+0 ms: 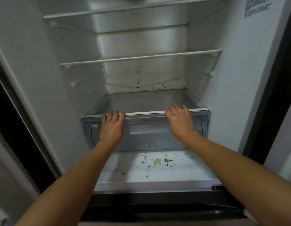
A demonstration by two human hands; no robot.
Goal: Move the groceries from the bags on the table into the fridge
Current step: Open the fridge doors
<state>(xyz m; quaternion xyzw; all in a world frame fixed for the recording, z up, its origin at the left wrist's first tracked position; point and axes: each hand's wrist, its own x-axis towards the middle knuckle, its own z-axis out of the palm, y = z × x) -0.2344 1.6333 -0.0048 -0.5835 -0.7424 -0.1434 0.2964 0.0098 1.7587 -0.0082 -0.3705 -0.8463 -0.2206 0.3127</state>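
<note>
The fridge (239,79) stands open in front of me with bare shelves. Low inside it sits a clear plastic crisper drawer (148,137) under a glass cover shelf (146,101). My left hand (111,128) lies flat on the drawer's front at its left, fingers curled over the top rim. My right hand (180,123) rests on the drawer's right part, fingers also hooked over the rim. The drawer looks empty. No groceries or bags are in view.
Two glass shelves (141,58) sit higher up, one with a white front strip. The fridge floor (157,168) below the drawer carries green leaf scraps (162,161) and crumbs. The fridge's dark frame edge (272,95) runs down the right.
</note>
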